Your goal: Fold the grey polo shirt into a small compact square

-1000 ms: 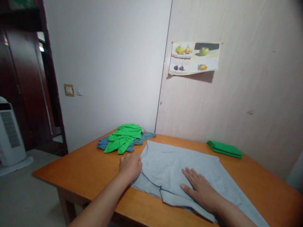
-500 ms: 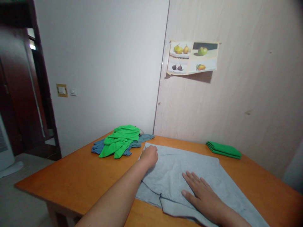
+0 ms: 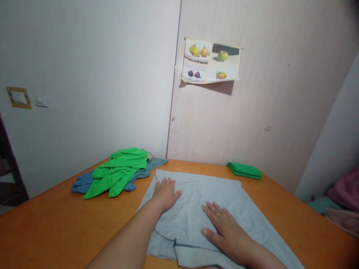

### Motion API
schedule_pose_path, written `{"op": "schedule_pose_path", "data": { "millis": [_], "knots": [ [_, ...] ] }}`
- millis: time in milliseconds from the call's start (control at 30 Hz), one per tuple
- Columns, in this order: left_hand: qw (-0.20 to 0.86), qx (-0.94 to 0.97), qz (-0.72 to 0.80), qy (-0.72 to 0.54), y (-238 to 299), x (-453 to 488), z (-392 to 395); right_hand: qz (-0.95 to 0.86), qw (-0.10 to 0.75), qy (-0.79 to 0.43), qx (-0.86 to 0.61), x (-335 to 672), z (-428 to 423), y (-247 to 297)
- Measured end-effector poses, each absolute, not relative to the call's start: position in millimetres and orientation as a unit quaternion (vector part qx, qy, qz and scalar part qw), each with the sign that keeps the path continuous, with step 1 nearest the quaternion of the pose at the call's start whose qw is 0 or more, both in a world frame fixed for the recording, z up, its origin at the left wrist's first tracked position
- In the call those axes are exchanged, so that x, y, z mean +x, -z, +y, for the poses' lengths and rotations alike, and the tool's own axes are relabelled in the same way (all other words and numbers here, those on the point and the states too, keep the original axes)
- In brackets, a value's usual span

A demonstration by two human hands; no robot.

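Observation:
A light grey garment (image 3: 193, 209) lies spread on the table, its near part overlapped in a fold. On its far left portion rests my left hand (image 3: 166, 193), open with the fingers stretched forward and the thumb apart. My right hand (image 3: 224, 231) lies flat and open on the garment's right half, fingers spread. Neither hand grips anything. The garment's near edge runs partly out of view below my right forearm.
On the orange-brown table (image 3: 50, 224), a loose pile holds a bright green garment (image 3: 120, 168) over blue-grey cloth (image 3: 81, 181). A folded green cloth (image 3: 244, 170) sits at the far right. Behind stands a wall with a fruit picture (image 3: 211, 61). Blurred fabrics (image 3: 344, 190) show beyond the right edge.
My left hand has gone from closed at the garment's left edge to open and flat on it. My right hand stays on the cloth. The view has turned right.

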State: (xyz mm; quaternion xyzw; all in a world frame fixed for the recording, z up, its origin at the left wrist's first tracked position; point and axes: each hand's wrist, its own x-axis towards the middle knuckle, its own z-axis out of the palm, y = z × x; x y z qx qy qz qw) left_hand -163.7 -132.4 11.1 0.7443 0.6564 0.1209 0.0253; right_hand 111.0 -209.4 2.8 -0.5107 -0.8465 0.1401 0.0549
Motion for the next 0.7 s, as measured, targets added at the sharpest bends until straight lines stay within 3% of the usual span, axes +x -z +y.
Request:
{"op": "schedule_pose_path", "data": {
  "millis": [167,300,433,700],
  "knots": [
    [0.003,0.81,0.55,-0.202,-17.9,-135.0,-149.1,-0.839,0.08,-0.187,-0.505,114.1,-207.3,-14.1],
    [0.018,0.854,0.471,-0.22,-18.3,-120.8,-157.8,-0.828,0.16,-0.207,-0.496,119.4,-177.0,-29.4],
    [0.038,0.84,0.493,-0.225,-14.7,-124.8,-155.4,-0.811,0.23,-0.161,-0.514,118.6,-123.3,-43.6],
    [0.074,0.83,0.51,-0.211,-7.9,-131.6,-157.6,-0.82,0.218,-0.136,-0.511,84.9,-31.4,-42.7]
  ]
}}
